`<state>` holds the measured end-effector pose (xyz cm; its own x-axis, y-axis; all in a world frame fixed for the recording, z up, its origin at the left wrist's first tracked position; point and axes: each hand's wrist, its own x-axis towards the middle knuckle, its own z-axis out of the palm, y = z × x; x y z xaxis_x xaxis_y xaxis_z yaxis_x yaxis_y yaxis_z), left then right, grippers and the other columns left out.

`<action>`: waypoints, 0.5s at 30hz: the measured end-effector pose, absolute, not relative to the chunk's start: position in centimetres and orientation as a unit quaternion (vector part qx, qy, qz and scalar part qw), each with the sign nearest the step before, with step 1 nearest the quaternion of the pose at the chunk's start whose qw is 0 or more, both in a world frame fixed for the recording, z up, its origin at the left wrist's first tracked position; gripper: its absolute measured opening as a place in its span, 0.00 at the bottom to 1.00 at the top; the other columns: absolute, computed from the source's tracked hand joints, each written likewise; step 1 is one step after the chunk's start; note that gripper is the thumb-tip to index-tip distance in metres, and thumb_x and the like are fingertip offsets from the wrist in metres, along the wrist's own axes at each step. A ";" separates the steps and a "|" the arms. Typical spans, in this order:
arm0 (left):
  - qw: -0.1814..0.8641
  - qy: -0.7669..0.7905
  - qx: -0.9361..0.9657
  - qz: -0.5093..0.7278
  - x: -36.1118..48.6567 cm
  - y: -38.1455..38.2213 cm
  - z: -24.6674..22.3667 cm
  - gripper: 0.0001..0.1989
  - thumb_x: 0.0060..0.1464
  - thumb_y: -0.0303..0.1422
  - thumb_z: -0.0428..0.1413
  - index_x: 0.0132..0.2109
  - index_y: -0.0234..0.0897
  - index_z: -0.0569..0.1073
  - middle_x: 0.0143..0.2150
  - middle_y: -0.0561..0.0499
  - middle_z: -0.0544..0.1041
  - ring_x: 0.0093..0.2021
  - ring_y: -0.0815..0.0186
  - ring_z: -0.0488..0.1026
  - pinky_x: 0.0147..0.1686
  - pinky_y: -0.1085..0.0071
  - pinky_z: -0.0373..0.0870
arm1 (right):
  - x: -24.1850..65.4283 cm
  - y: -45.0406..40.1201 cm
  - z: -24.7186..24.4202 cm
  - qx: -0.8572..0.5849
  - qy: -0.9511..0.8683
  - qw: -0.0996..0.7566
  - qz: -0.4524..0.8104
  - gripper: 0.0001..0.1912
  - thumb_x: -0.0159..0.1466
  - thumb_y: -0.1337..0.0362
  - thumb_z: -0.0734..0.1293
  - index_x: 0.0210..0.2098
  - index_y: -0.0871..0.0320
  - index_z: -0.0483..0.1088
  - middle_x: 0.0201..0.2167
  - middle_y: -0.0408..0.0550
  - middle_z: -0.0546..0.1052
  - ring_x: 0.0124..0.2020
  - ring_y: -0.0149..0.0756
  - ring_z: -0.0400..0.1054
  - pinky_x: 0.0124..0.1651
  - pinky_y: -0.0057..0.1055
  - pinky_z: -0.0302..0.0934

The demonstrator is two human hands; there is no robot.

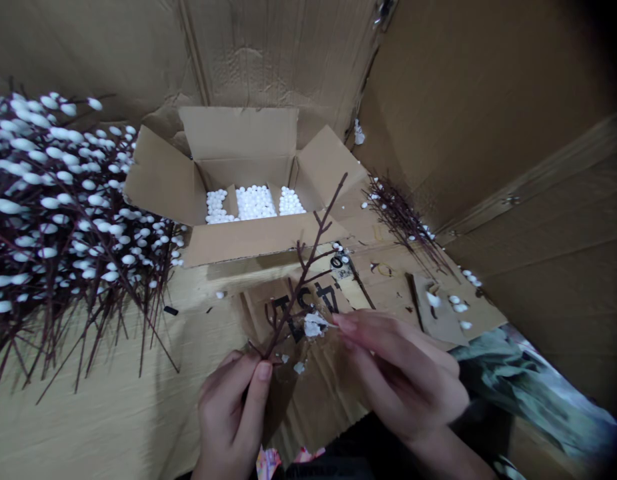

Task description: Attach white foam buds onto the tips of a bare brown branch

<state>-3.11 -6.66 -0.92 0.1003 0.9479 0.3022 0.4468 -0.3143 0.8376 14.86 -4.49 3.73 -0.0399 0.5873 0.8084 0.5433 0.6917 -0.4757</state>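
My left hand [235, 407] is closed round the lower end of a dark brown artificial twig [308, 263], between thumb and forefinger. The twig leans up and to the right, and its short side branches carry no white buds. In my right hand [401, 373], thumb and forefinger pinch a thin pale stick [332, 325]. The stick's tip is at a white, glue-like blob [314, 324] over the cardboard sheet [323, 380]; whether they touch, I cannot tell. Small white flecks lie just below the blob.
An open cardboard box [245, 240] with white foam-like buds [257, 202] stands behind my hands. To the left are many budded twigs [63, 193]. A bundle of bare twigs [401, 213] lies at right, near loose buds [458, 305]. Tall cardboard walls [488, 113] rise behind and right.
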 end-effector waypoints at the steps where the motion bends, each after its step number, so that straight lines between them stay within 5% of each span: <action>1: 0.290 0.513 0.682 0.434 -3.1 -6.7 -0.9 0.16 0.61 0.31 0.47 0.25 0.35 0.69 0.20 0.54 0.68 0.22 0.71 0.66 0.23 0.76 0.61 | 14.9 -4.4 3.7 -0.399 -0.722 0.565 0.016 0.15 0.54 0.82 0.65 0.38 0.64 0.74 0.29 0.50 0.80 0.31 0.33 0.75 0.34 0.28 0.73; 15: 0.299 0.502 0.676 0.449 -3.2 -6.8 -0.9 0.14 0.61 0.31 0.48 0.29 0.36 0.73 0.21 0.53 0.71 0.23 0.70 0.69 0.24 0.76 0.62 | 14.9 -4.6 3.4 -0.428 -0.676 0.599 -0.029 0.18 0.52 0.83 0.68 0.40 0.62 0.74 0.30 0.47 0.80 0.30 0.32 0.75 0.33 0.26 0.73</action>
<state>-3.16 -6.80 -0.87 0.0930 0.9471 0.3073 0.4099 -0.3176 0.8550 14.88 -4.57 3.43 0.0835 0.5440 0.8349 0.6132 0.6324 -0.4734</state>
